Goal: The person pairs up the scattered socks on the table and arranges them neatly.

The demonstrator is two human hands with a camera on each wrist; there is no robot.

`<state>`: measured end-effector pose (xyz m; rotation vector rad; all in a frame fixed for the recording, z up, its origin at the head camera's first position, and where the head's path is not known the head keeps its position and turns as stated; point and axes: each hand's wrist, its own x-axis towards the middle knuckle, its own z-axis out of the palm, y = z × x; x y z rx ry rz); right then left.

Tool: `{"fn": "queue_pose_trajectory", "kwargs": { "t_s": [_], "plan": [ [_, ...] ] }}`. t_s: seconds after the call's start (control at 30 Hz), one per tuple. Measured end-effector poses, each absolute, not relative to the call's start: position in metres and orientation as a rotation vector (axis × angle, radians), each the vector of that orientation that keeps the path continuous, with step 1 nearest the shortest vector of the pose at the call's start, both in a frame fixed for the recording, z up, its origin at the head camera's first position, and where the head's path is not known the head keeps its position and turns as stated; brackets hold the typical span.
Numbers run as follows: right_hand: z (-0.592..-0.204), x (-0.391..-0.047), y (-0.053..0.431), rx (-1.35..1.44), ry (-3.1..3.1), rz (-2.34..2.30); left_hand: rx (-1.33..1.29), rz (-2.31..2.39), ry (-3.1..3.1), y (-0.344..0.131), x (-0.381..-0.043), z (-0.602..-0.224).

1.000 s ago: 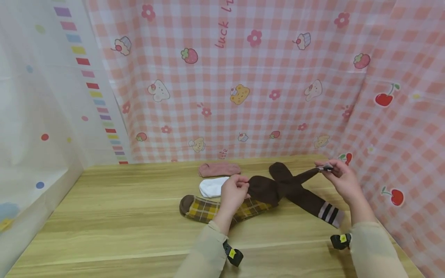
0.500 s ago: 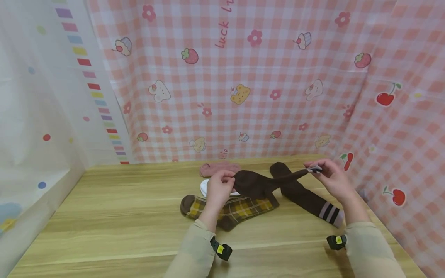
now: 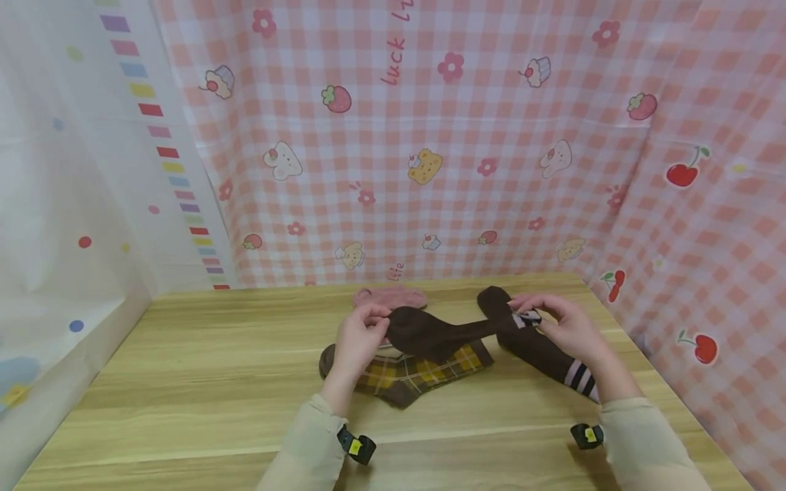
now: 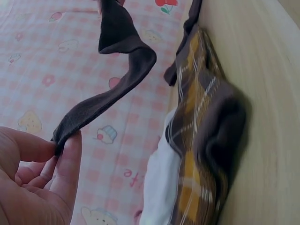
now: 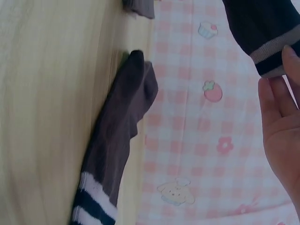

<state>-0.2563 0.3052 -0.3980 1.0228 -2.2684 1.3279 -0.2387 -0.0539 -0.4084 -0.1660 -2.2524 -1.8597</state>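
Note:
A dark brown sock (image 3: pixel 430 335) with a striped cuff is held up between both hands, above the table. My left hand (image 3: pixel 357 337) pinches its toe end between thumb and fingers, as the left wrist view also shows. At the other end my right hand (image 3: pixel 568 327) pinches the striped cuff (image 5: pixel 276 51). A matching brown sock (image 5: pixel 112 126) lies flat on the table near the right hand. Below the held sock lies a plaid yellow and brown sock (image 3: pixel 402 382), partly covered from the head view. A white sock (image 4: pixel 161 178) shows beside the plaid one in the left wrist view.
Behind the left hand a pink sock (image 3: pixel 393 297) lies near the back of the wooden table (image 3: pixel 215 382). A pink checked curtain (image 3: pixel 368 136) hangs along the back and right sides. A white sheet (image 3: pixel 61 204) hangs at the left.
Both hands have moved left with the held brown sock, which now hangs over the plaid sock and hides most of the white one. The other socks stay put.

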Motion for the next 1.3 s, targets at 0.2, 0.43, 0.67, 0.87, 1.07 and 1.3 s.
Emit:
{"fn": "queue_pose_trajectory", "kwargs": {
  "t_s": [0.2, 0.43, 0.67, 0.87, 1.07, 1.3],
  "plan": [
    [-0.396, -0.255, 0.296, 1.172, -2.270, 1.290, -0.192, -1.808, -2.287, -0.070, -0.235, -0.408],
    [-0.390, -0.250, 0.286, 1.302, -2.229, 1.251, -0.225, -1.842, -2.254, -0.090, -0.226, -0.408],
    [-0.392, -0.246, 0.274, 1.429, -2.192, 1.261, -0.226, -1.863, -2.287, -0.108, -0.208, -0.410],
    [-0.399, -0.239, 0.265, 1.469, -2.231, 1.287, -0.240, -1.892, -2.334, -0.128, -0.190, -0.414],
    [-0.406, -0.230, 0.256, 1.472, -2.315, 1.258, -0.309, -1.880, -2.421, -0.151, -0.175, -0.422],
    [-0.414, -0.222, 0.243, 1.576, -2.274, 1.109, -0.412, -1.815, -2.504, -0.171, -0.161, -0.433]
  ]
}}
